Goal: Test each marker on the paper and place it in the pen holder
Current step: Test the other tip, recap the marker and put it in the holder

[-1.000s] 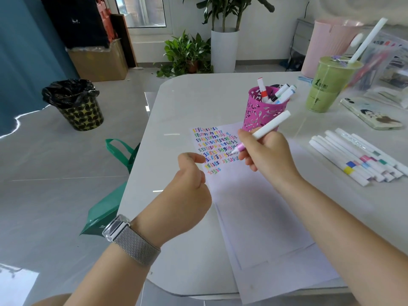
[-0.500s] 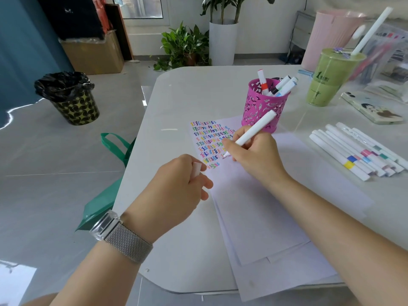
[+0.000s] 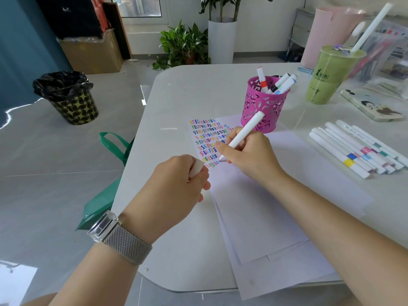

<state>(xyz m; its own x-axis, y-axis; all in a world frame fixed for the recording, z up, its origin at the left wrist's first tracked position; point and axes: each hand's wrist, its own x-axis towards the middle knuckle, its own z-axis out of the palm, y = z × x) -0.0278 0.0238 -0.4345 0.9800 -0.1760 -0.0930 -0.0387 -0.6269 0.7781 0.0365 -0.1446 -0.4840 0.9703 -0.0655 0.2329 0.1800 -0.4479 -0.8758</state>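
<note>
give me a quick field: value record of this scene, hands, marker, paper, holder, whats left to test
right hand: grips a white marker, tip down on the paper
left hand: holds the marker cap
paper marks: rows of coloured squiggles at its far left corner
pen holder: pink, upright, several markers inside
untested markers: row lying on the table, right of the paper
other items: green drink cup, phone
</note>
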